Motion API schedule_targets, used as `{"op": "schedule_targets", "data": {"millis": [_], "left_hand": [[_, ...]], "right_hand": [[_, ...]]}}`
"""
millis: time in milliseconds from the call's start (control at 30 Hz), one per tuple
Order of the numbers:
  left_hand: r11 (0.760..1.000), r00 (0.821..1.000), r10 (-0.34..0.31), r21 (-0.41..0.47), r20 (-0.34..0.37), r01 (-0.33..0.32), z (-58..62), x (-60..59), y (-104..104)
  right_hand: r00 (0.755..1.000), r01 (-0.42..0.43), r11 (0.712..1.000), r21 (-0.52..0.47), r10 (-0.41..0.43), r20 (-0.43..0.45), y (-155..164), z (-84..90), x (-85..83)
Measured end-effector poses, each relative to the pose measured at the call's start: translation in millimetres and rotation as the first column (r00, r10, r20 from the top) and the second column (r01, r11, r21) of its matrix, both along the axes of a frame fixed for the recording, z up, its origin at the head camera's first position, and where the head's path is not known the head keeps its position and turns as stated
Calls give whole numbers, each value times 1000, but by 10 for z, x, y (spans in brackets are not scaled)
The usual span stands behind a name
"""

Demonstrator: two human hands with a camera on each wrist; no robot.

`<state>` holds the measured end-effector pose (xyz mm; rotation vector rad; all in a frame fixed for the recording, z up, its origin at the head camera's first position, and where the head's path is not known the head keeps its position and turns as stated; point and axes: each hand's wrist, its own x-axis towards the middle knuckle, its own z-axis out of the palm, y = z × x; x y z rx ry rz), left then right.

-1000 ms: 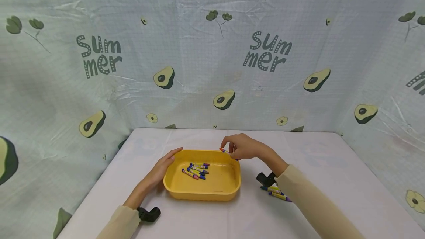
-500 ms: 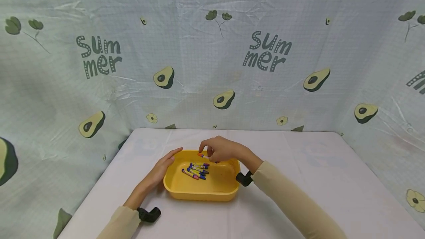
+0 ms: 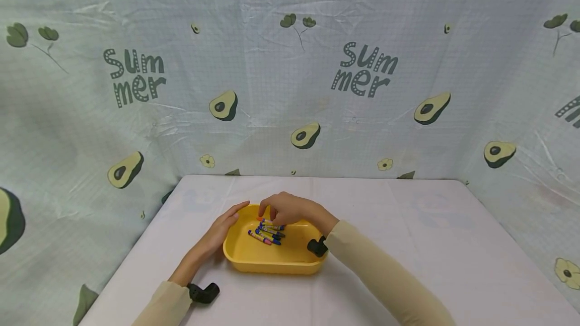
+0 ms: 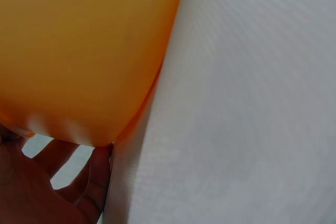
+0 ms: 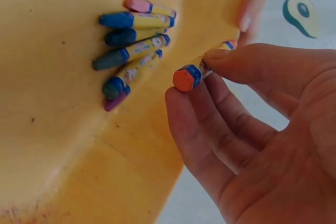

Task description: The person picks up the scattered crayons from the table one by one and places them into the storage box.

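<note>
Right hand [image 5: 273, 145] pinches crayon [image 5: 195, 73] — above tray [image 3: 290, 258].

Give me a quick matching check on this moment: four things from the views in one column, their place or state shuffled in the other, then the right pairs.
Things:
1. orange crayon
2. left hand
3. loose crayons
4. yellow tray

Places or states:
A. lying on the tray floor
B. pinched in the right hand above the tray
C. standing on the white table
D. resting against the tray's left rim

Pairs: 1-B, 2-D, 3-A, 4-C
</note>
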<state>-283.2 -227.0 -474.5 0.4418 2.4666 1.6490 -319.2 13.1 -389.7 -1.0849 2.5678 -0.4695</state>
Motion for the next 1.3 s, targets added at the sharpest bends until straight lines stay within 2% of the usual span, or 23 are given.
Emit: {"op": "schedule_targets", "data": {"millis": [467,700,1300], "left_hand": [[1000,1000,-7,-1,-6,7,-8,-16,-7],[1000,1000,-12,-7,-7,12,-6,-8,-4],[1000,1000,2,-8,-3,-2,-14,-1,0]], "right_hand": [[999,11,997,70,-14,37,-161,-149,-33],[997,41,995,91,-47,64,-185,-212,-43],[993,69,992,104,-78,90,-198,-238,-57]]}}
